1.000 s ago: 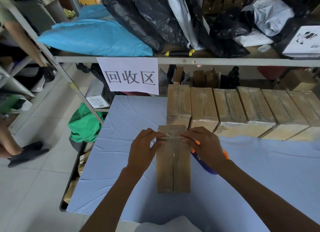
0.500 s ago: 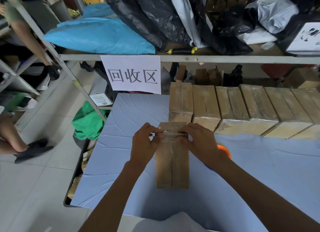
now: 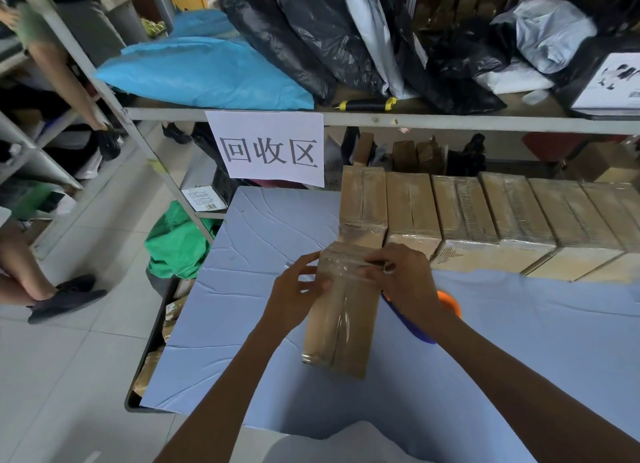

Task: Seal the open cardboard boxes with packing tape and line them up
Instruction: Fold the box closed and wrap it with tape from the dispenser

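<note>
Left hand (image 3: 298,300) and right hand (image 3: 407,282) are gripping the far end of a brown cardboard box (image 3: 341,319) on the blue table (image 3: 263,324), fingers curled over clear tape (image 3: 346,263) wrinkling across its top. Just beyond, a row of taped boxes (image 3: 485,217) is lining the far edge. A white sign (image 3: 268,149) reading 回收区 is hanging from the shelf (image 3: 450,118).

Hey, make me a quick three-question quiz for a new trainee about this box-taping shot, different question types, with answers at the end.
1. True or false: the box being taped already stands in the row of sealed boxes.
2. Which lies on the shelf beside the blue bag? A) a black and yellow tool B) a kettle C) a helmet
3. Fill in: both the left hand and the right hand work at the box's ____ end.

Key: 1 false; 2 A; 3 far
</note>
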A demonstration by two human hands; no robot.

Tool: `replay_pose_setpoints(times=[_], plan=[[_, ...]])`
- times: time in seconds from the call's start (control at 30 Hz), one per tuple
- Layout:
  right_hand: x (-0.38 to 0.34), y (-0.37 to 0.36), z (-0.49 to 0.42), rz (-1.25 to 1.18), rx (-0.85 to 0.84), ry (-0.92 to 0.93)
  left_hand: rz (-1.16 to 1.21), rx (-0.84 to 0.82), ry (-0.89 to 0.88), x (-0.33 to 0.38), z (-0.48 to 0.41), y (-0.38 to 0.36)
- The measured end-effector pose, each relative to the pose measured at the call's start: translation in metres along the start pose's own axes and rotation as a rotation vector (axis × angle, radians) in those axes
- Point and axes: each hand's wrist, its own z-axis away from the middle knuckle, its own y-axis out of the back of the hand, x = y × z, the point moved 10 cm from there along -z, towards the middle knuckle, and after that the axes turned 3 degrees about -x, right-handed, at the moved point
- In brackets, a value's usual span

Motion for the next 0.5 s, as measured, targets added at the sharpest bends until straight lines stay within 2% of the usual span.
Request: replay_pose_setpoints(times=[0.1,0.33,0.4,0.5], plan=[[0.003,-0.007,-0.002,-0.086,-0.041,0.006,0.032,0.090,0.033,-0.004,0.001,0.009],[0.013,-0.004,-0.012,-0.061,-0.036,0.001,-0.058,0.110,-0.031,0.005,-0.003,-0.001],[0.012,-0.006,-0.016,-0.006,-0.060,0.003,-0.111,0.072,-0.027,0.003,-0.004,-0.004],[0.019,-0.007,-0.015,-0.048,-0.090,-0.064,-0.125,-0.048,0.003,-0.004,-0.003,-0.014]])
